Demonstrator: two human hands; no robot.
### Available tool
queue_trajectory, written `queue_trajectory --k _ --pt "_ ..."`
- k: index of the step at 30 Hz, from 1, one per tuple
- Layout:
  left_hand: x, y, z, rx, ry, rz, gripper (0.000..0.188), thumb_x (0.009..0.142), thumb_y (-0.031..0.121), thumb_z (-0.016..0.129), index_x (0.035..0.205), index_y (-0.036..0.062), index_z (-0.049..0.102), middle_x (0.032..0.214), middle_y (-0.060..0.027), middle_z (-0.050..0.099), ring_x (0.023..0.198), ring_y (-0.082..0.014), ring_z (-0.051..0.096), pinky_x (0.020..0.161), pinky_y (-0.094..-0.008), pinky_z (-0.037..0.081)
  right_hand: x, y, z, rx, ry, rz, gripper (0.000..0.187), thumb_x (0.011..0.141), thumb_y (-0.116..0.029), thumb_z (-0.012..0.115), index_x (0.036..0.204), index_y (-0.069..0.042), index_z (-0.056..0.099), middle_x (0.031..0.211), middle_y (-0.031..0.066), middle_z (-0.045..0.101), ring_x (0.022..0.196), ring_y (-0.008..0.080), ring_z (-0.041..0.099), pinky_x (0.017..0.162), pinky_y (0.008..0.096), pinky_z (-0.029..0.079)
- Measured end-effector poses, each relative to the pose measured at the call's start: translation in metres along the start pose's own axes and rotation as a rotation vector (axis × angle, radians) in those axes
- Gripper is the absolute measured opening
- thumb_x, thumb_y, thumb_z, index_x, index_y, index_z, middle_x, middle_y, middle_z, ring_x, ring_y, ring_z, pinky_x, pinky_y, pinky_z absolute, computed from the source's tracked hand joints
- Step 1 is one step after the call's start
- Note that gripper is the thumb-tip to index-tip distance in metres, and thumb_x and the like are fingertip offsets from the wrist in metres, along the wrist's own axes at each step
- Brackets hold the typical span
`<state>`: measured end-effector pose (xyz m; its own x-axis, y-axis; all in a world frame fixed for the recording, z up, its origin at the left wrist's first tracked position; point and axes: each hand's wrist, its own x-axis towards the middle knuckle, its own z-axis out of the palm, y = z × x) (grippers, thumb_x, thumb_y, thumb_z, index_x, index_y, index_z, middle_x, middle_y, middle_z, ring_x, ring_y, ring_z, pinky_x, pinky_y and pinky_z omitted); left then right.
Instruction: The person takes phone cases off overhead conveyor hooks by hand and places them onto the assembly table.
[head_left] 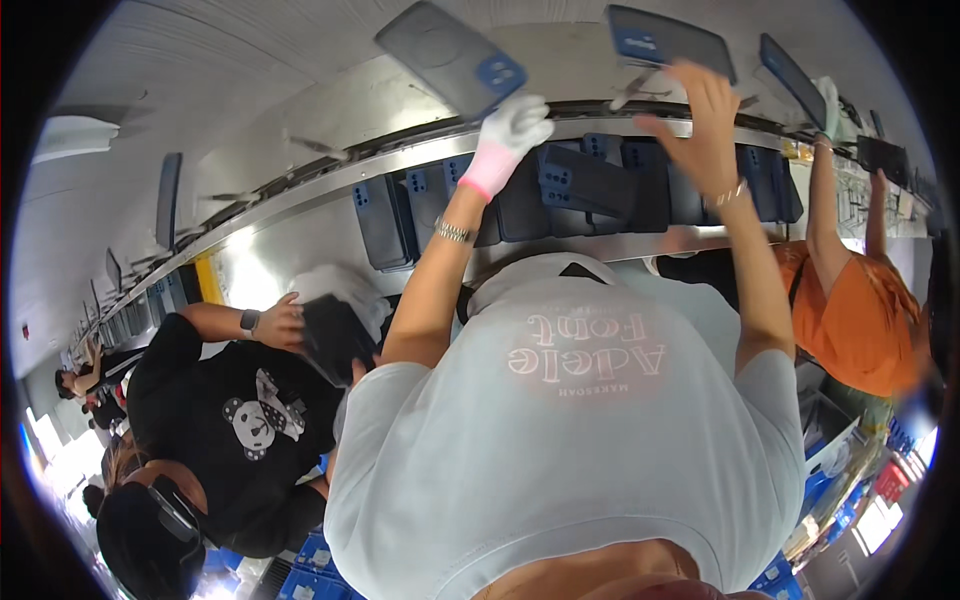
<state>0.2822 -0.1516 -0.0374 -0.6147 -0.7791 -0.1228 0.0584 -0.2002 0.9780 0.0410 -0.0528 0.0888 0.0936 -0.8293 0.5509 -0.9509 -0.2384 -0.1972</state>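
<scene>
1. Left hand [514, 132]: half-curled, just below left phone case [437, 55]; hold unclear.
2. Right hand [703, 140]: thumb spread, fingertips at lower edge of right phone case [688, 42]; hold unclear.
3. Long axes slant down-right; camera ends: lower-right, left respectively.

Blue crates [312, 576], orange-shirted person [855, 325], black-shirted person [205, 400]

Through my feed I see a white glove [517, 122] with a pink cuff [487, 170] on the left hand, above a silver wristband [455, 232]. The case beside it [440, 58] is smoky grey with a blue camera patch; I see the same pairing on the case by the right hand [704, 135]. The lower row of cases [383, 222] is near-black with blue lens rings. My wearer's shirt [560, 450] is pale grey-blue with pinkish-white lettering. I see a black shirt [190, 390] with a black-and-white panda print [258, 415], and an orange top [860, 325].
</scene>
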Motion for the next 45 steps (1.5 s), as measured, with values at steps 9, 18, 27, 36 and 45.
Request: queue_trajectory --k 9,18,27,36,45 --pt "-0.092 -0.022 -0.041 0.012 0.326 0.088 0.034 0.09 0.009 0.064 0.121 -0.0045 0.056 0.107 -0.0077 0.064 0.098 -0.0108 0.059 0.091 -0.0244 0.047 -0.123 -0.038 0.098 0.049 -0.566 0.201 0.115 0.044 -0.044 0.088 0.138 -0.002 0.038 0.128 0.0159 0.046 0.117 0.035 0.045 0.1 0.0458 0.035" --pt "-0.168 -0.016 -0.137 -0.207 0.677 0.219 0.04 0.088 0.001 0.064 0.125 -0.0032 0.05 0.108 -0.0081 0.061 0.099 -0.0145 0.059 0.089 -0.0255 0.049 -0.109 -0.064 0.074 0.304 -0.654 0.253 0.097 0.055 -0.017 0.083 0.139 -0.003 0.036 0.128 0.0205 0.045 0.121 0.0377 0.04 0.105 0.0458 0.032" --pt "-0.174 0.088 -0.198 0.339 1.004 0.465 0.112 0.07 0.016 0.083 0.151 0.0042 0.007 0.146 -0.021 0.029 0.139 -0.0304 0.026 0.112 -0.0378 0.027 0.023 -0.17 0.004 1.413 -0.632 0.285 0.097 0.058 -0.019 0.089 0.139 -0.005 0.037 0.128 0.0058 0.046 0.119 0.0177 0.047 0.104 0.0318 0.035" --pt "-0.124 0.114 -0.176 -0.061 0.869 0.397 0.033 0.099 0.019 0.049 0.125 -0.0013 0.045 0.08 0.0003 0.046 0.075 -0.0078 0.048 0.076 -0.024 0.043 0.144 -0.168 0.025 1.141 -0.255 0.07 0.091 0.062 -0.021 0.088 0.138 -0.01 0.04 0.133 0.0044 0.049 0.125 0.0178 0.045 0.106 0.0349 0.039" --pt "-0.079 0.105 -0.111 -0.045 0.316 0.442 0.014 0.092 0.005 0.058 0.102 0.003 0.049 0.11 -0.0112 0.061 0.093 -0.0111 0.056 0.08 -0.0249 0.046 0.106 -0.099 0.014 1.189 -0.288 0.06 0.093 0.059 -0.025 0.089 0.137 -0.011 0.041 0.132 0.0058 0.053 0.123 0.0211 0.048 0.105 0.0355 0.04"
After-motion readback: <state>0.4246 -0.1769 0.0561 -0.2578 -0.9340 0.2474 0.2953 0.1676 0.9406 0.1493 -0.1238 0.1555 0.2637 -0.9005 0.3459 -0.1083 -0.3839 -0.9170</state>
